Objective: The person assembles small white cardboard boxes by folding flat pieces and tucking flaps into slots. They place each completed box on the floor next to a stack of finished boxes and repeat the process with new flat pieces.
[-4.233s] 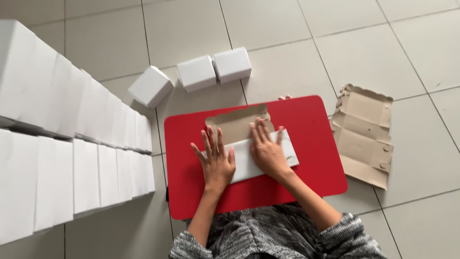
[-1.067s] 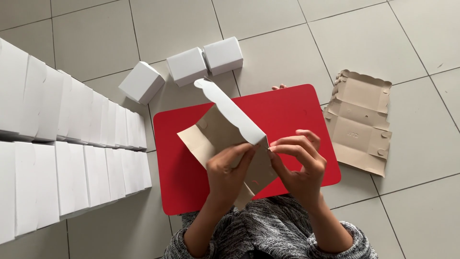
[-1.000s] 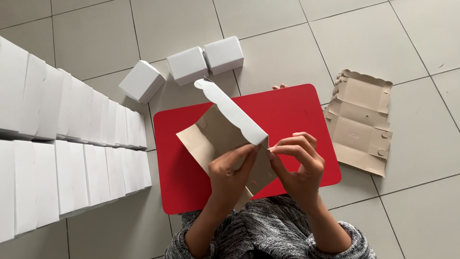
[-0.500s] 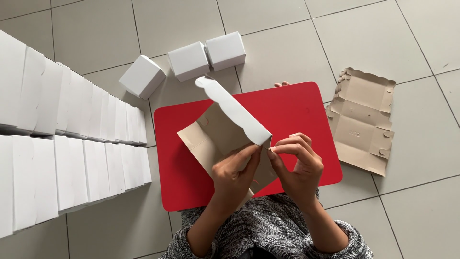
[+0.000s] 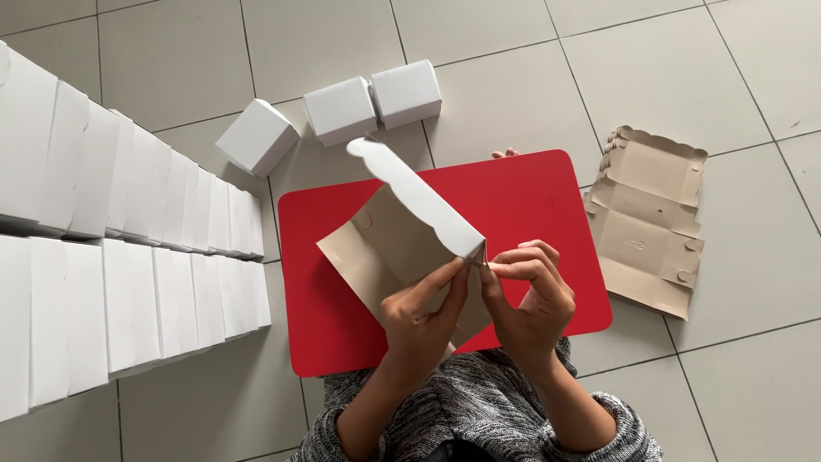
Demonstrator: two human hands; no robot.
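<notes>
A half-folded cardboard box blank [image 5: 389, 244], white outside and brown inside, is held up above a red mat [image 5: 530, 201]. My left hand [image 5: 423, 321] grips its lower edge from beneath, thumb and fingers on the fold. My right hand [image 5: 530, 295] pinches the near corner of the raised white flap with its scalloped end. Both hands meet at that corner.
A stack of flat brown box blanks [image 5: 652, 218] lies on the tiled floor right of the mat. Three folded white boxes [image 5: 340, 109] sit beyond the mat. Two long rows of finished white boxes [image 5: 128, 257] line the left side.
Earlier both hands pressed the blank flat on the mat. It is now lifted, with one flap folded up, and the fingers have closed tighter on its corner.
</notes>
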